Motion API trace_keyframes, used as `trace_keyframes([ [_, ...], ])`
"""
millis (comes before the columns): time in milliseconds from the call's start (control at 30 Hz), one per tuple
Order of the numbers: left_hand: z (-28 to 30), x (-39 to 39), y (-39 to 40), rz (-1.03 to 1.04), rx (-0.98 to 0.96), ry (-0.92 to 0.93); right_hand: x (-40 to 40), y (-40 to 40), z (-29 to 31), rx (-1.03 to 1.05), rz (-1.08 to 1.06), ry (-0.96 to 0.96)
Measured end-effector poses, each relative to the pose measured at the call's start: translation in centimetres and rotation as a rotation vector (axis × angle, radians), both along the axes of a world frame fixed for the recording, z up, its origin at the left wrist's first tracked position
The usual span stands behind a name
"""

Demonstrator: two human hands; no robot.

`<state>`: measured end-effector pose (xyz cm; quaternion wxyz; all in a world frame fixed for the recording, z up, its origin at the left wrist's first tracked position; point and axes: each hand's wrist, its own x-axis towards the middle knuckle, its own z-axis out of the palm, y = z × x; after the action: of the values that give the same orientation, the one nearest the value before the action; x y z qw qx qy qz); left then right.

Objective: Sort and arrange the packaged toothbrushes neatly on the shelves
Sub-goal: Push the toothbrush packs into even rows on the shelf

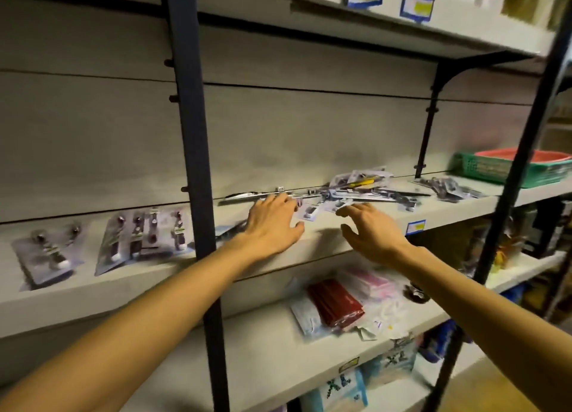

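Note:
A loose heap of packaged toothbrushes (356, 190) lies at the back of the middle shelf (325, 241). Another small pile of packages (445, 187) lies further right. Two neat groups of packages (145, 238) sit on the same shelf left of the black upright. My left hand (272, 222) rests flat on the shelf, fingers spread, fingertips reaching the heap's left end. My right hand (371, 229) hovers just in front of the heap, fingers loosely bent, holding nothing. The picture is motion-blurred.
A black metal upright (195, 164) crosses in front of my left forearm. Green and red baskets (510, 165) stand at the shelf's right end. The shelf below holds a red packet (335, 303) and pink and white packets. Price labels (414, 4) hang from the top shelf.

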<state>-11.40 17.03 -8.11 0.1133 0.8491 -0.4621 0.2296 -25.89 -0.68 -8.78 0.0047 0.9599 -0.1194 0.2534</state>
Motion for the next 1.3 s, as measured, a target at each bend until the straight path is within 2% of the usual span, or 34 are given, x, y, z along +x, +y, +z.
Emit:
trace_keyframes([
  [267, 2.8, 6.7, -5.4, 0.264, -0.008, 0.168, 7.6, -5.8, 2.7, 0.015, 0.038, -0.043],
  [367, 2.9, 8.6, -6.4, 0.339, 0.075, 0.205, 10.2, -7.0, 2.9, -0.002, 0.061, 0.018],
  [533, 2.1, 12.3, -6.7, 0.37, 0.075, 0.229, 14.3, -9.3, 2.8, -0.029, 0.125, 0.06],
  [667, 1.4, 14.7, -6.3, 0.456, 0.157, 0.293, 18.0, -11.7, 2.7, -0.075, 0.164, 0.151],
  [933, 1.4, 16.3, -5.5, 0.525, 0.193, 0.279, 23.1, -15.4, 1.7, -0.082, 0.225, 0.302],
  [1067, 1.5, 16.5, -5.9, 0.527, 0.116, 0.312, 23.3, -17.0, 0.5, -0.032, 0.285, 0.236],
  [1200, 1.6, 16.6, -6.0, 0.522, 0.025, 0.364, 23.1, -18.2, -0.3, 0.114, 0.336, 0.207],
  [1300, 1.5, 16.4, -6.1, 0.525, -0.038, 0.432, 23.2, -18.6, -0.4, 0.115, 0.361, 0.196],
])
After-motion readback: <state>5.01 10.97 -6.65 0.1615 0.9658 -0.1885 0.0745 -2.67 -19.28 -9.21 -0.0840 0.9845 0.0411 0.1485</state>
